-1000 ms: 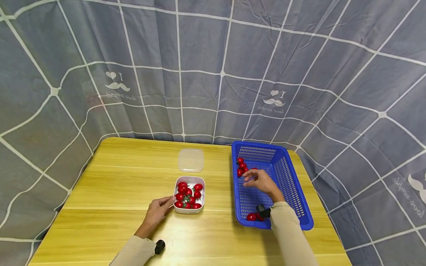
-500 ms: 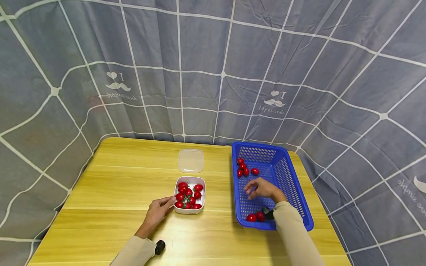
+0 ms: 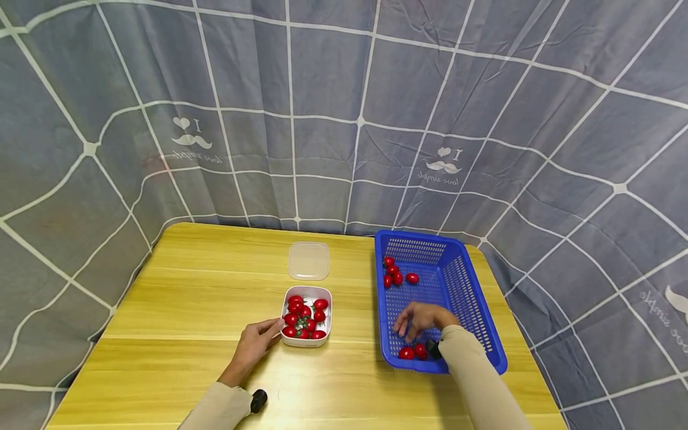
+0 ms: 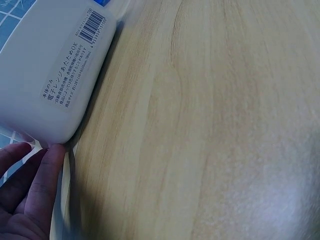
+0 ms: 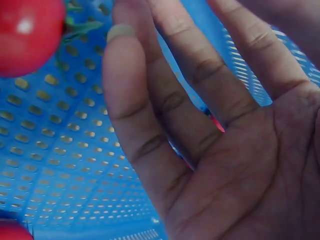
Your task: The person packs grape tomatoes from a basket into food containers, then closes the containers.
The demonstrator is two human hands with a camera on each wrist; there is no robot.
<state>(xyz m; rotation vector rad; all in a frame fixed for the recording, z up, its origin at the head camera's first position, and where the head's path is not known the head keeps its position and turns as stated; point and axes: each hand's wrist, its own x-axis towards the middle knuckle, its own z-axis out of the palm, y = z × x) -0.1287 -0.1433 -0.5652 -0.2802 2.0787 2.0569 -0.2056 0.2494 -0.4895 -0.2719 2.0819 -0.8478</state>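
In the head view my left hand [image 3: 254, 346] touches the left side of a white square container [image 3: 303, 343]. The left wrist view has its fingertips [image 4: 56, 151] against a corner of the container, which bears a printed label. Several red cherry tomatoes [image 3: 291, 319] with green stems lie inside. My right hand [image 3: 421, 318], holding nothing, hovers inside a blue perforated basket [image 3: 383, 310], fingers loosely bent. Just below its fingertips are two tomatoes [image 3: 406, 353] at the basket's near end. In the right wrist view a tomato [image 5: 30, 35] sits left of the fingers.
Several more tomatoes [image 3: 393, 270] lie toward the basket's far left corner. A translucent square lid [image 3: 309, 261] rests on the wooden table [image 3: 204, 286] behind the container. A grey checked curtain [image 3: 322, 143] hangs around the table's back and sides.
My right hand has moved from the far group of tomatoes toward the near end of the basket, uncovering a single tomato there. The left hand and the container have stayed in place.
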